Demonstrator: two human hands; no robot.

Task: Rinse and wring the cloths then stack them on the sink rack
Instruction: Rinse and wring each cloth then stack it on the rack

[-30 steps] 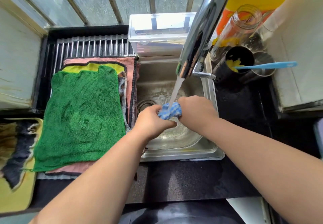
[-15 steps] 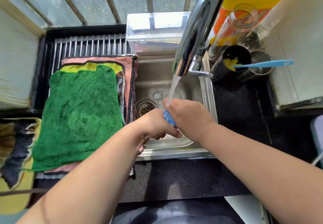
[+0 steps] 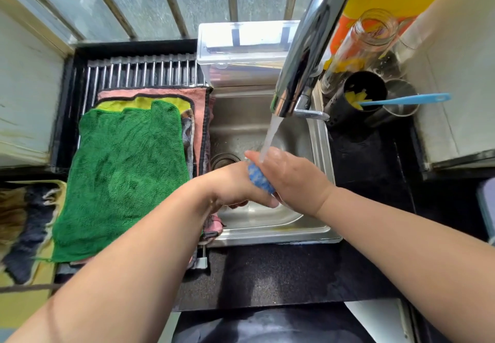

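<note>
Within a second our left hand (image 3: 235,186) and right hand (image 3: 293,179) closed together, gripping the blue cloth (image 3: 258,178) twisted tight under the stream (image 3: 271,133); wringing had seemingly begun.

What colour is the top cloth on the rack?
Green; the top cloth shows best in the head view.
</note>
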